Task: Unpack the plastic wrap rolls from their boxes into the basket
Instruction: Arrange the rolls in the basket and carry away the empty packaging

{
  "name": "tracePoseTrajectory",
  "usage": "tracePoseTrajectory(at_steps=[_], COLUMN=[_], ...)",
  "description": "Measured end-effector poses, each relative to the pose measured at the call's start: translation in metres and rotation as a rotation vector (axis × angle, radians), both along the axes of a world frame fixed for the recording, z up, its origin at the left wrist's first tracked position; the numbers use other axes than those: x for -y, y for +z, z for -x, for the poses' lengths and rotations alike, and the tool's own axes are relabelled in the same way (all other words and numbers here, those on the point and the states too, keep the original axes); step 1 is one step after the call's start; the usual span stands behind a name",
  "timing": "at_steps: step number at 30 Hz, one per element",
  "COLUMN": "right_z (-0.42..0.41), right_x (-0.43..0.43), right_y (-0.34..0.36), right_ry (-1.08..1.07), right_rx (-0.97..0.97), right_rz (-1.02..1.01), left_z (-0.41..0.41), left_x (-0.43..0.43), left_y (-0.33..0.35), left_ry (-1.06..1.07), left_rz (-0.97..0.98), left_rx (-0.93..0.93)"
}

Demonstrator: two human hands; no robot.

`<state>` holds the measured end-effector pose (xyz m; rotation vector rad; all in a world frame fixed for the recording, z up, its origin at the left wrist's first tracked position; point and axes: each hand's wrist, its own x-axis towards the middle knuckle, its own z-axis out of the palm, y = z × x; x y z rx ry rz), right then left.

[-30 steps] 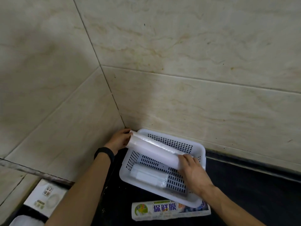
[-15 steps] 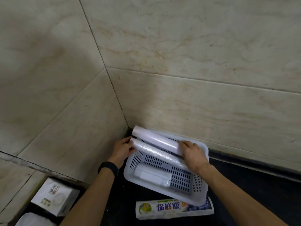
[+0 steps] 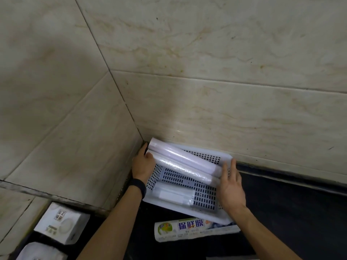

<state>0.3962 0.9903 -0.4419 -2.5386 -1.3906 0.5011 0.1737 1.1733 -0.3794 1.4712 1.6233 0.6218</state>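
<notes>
Two open hands [image 3: 187, 177] flanking basket [image 3: 224, 216] rolls [image 3: 185, 160]; box [image 3: 195, 229] in front.

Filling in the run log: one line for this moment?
stage: placing rolls | left hand: at roll ends | right hand: at opposite ends | basket: two long rolls, one short

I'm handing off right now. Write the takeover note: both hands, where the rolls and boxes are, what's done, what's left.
Left hand: at the left ends of the two long rolls, touching them; grip unclear.
Right hand: open, flat against their right ends.
Basket: in the wall corner on the dark counter.
Done: upper roll and lower roll lie side by side along the basket's far side; a smaller wrapped roll lies near its front.
Left: printed box lies in front of the basket; whether it holds a roll can't be seen.
</notes>
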Motion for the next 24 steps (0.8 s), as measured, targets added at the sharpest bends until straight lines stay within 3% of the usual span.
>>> tracePoseTrajectory(at_steps=[9,14,20,24], right_z=[-0.001,0.008,0.087,0.172], right_x=[0.0,0.013,0.057,0.076], right_y=[0.009,0.034,0.058,0.063], right_ry=[0.028,0.077,0.344,0.637], right_rx=[0.033,0.058,-0.029,-0.164], right_rz=[0.078,0.066,-0.31,-0.297], left_z=[0.012,0.047,0.116,0.178], left_x=[0.054,0.123,0.207,0.253], left_y=[0.022,0.011,-0.012,-0.032], left_ry=[-0.12,-0.189,-0.009,0.232], left_rz=[-0.108,-0.155,-0.187,-0.137], left_rx=[-0.085,-0.258,-0.394,-0.533])
